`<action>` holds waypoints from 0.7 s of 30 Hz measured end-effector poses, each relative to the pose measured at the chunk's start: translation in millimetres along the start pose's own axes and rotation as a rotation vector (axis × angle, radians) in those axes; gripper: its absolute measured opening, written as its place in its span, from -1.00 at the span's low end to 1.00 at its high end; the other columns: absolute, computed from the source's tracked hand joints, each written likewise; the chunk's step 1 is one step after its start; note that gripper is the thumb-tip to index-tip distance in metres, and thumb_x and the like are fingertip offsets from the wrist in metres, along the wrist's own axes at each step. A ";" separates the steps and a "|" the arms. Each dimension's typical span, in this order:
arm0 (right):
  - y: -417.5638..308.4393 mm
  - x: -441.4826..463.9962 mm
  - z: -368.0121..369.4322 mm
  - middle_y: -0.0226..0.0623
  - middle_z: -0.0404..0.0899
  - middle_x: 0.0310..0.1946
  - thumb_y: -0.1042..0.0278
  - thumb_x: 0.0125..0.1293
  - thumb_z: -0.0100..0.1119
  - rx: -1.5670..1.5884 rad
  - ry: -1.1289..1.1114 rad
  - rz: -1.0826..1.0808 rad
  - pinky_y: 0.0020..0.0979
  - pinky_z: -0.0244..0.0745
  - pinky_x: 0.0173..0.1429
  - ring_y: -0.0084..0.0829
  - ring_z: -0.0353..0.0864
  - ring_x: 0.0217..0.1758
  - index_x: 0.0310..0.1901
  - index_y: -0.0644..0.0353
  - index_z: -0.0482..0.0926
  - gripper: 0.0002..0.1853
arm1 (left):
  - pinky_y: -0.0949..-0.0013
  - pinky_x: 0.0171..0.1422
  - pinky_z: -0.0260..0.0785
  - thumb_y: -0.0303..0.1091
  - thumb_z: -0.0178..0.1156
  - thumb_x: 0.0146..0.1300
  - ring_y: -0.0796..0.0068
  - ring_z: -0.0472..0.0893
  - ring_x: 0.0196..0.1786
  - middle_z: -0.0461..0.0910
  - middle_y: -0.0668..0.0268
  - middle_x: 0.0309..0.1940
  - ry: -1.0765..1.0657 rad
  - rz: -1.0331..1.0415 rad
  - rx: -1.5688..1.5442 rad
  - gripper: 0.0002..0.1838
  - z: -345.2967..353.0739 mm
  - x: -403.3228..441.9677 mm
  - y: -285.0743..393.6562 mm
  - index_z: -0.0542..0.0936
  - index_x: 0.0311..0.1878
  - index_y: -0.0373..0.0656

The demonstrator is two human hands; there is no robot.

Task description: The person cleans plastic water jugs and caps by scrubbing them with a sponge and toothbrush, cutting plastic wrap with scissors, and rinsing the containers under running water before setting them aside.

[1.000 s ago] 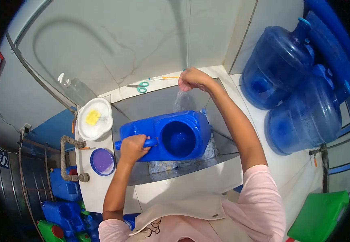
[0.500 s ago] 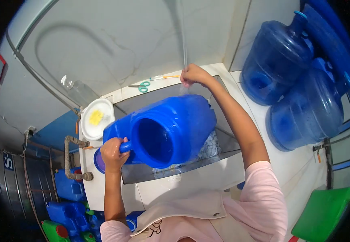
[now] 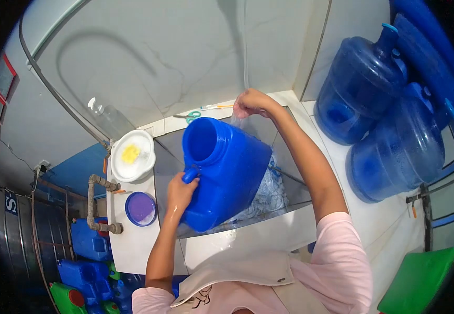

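Observation:
My left hand (image 3: 181,192) is wrapped round the handle of a large blue container (image 3: 232,178), which is tilted over the grey sink (image 3: 284,141) with its wide round mouth facing up and to the left. My right hand (image 3: 250,103) has its fingers pressed together under a thin stream of water (image 3: 246,57) that falls from above. Water splashes below it, behind the container. Whether these fingers hold anything is hidden. Crumpled wet cloth-like material (image 3: 269,196) lies at the sink bottom, partly covered by the container.
Left of the sink are a white basin (image 3: 148,162) with suds and a yellow sponge (image 3: 131,154), and a purple-and-blue lid (image 3: 140,209). Scissors (image 3: 191,116) and a toothbrush (image 3: 219,107) lie on the back ledge. Large water bottles (image 3: 360,83) stand at right. Pipes (image 3: 92,204) edge the left.
The blue container has turned and tipped, its mouth moving up from near the sink's front to the back left. My left hand has moved right with the handle. My right hand stays under the water.

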State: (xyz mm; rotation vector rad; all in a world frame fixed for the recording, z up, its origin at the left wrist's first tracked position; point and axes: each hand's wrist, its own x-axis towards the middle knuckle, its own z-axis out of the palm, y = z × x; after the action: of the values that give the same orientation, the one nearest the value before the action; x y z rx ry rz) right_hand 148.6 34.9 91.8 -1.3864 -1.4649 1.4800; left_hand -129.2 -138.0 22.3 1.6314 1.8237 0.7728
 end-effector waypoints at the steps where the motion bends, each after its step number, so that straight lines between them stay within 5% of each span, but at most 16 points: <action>1: -0.6 0.3 0.2 -0.11 0.56 -0.48 0.59 0.06 -0.06 0.016 0.005 0.024 -0.42 0.62 -0.29 -0.36 0.61 -0.45 -0.36 0.45 0.52 -0.84 | 0.25 -0.29 0.38 -0.22 0.28 0.04 0.21 0.58 -0.43 0.58 0.04 -0.52 0.005 0.007 -0.008 -0.69 13.2 8.3 1.2 0.57 -0.28 -0.30; 7: -9.7 -8.8 -6.8 -0.06 0.58 -0.37 0.57 0.14 -0.10 0.015 -0.052 0.075 -0.44 0.64 -0.17 -0.32 0.64 -0.32 -0.30 0.48 0.51 -0.80 | 0.20 -0.26 0.41 -0.12 0.27 0.09 0.11 0.60 -0.42 0.58 -0.03 -0.54 -0.303 -0.142 -0.169 -0.61 73.9 75.1 20.0 0.57 -0.28 -0.35; 12: -11.3 -4.9 -8.3 -0.07 0.55 -0.35 0.53 0.21 -0.11 0.153 -0.082 0.051 -0.42 0.65 -0.16 -0.32 0.64 -0.30 -0.28 0.49 0.49 -0.80 | 0.09 -0.07 0.40 0.02 0.15 0.17 -0.03 0.58 -0.14 0.60 0.00 -0.26 -0.209 0.556 0.143 -0.54 101.0 114.4 57.4 0.58 -0.19 -0.28; 16: -12.4 -8.9 -6.0 -0.07 0.56 -0.34 0.51 0.21 -0.09 0.235 -0.094 0.012 -0.43 0.63 -0.11 -0.31 0.64 -0.31 -0.29 0.47 0.50 -0.80 | 0.09 0.00 0.39 -0.02 0.10 0.22 -0.02 0.55 -0.06 0.59 0.04 -0.16 -0.178 0.727 0.230 -0.59 114.5 124.4 83.7 0.59 -0.18 -0.23; 18: -9.2 -10.3 -9.0 -0.08 0.57 -0.34 0.48 0.22 -0.06 0.273 -0.092 -0.006 -0.44 0.60 -0.05 -0.31 0.64 -0.29 -0.29 0.44 0.52 -0.80 | 0.06 -0.06 0.41 -0.03 0.02 0.28 -0.03 0.57 -0.13 0.59 0.03 -0.19 -0.028 0.993 0.369 -0.61 116.1 128.7 88.8 0.60 -0.21 -0.19; 19: -4.8 -9.9 -9.9 -0.07 0.58 -0.37 0.47 0.20 -0.04 0.237 -0.053 -0.018 -0.42 0.62 -0.13 -0.30 0.65 -0.31 -0.30 0.46 0.52 -0.80 | 0.06 -0.06 0.41 -0.03 0.02 0.28 -0.03 0.57 -0.13 0.59 0.03 -0.19 -0.028 0.996 0.365 -0.61 115.3 128.2 89.6 0.60 -0.21 -0.19; 21: 4.8 -11.2 -11.0 -0.07 0.58 -0.40 0.45 0.17 -0.01 0.197 -0.013 -0.037 -0.41 0.63 -0.21 -0.29 0.65 -0.33 -0.30 0.47 0.52 -0.79 | 0.02 -0.15 0.43 -0.04 -0.09 0.34 -0.06 0.59 -0.25 0.59 -0.01 -0.26 -0.291 0.627 0.509 -0.59 108.5 129.1 91.4 0.57 -0.26 -0.21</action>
State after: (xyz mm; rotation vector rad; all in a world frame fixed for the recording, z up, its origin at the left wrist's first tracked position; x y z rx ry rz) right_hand 162.8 26.7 91.7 -1.2272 -1.3066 1.5671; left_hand -0.4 3.8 12.5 2.5549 1.3632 0.2776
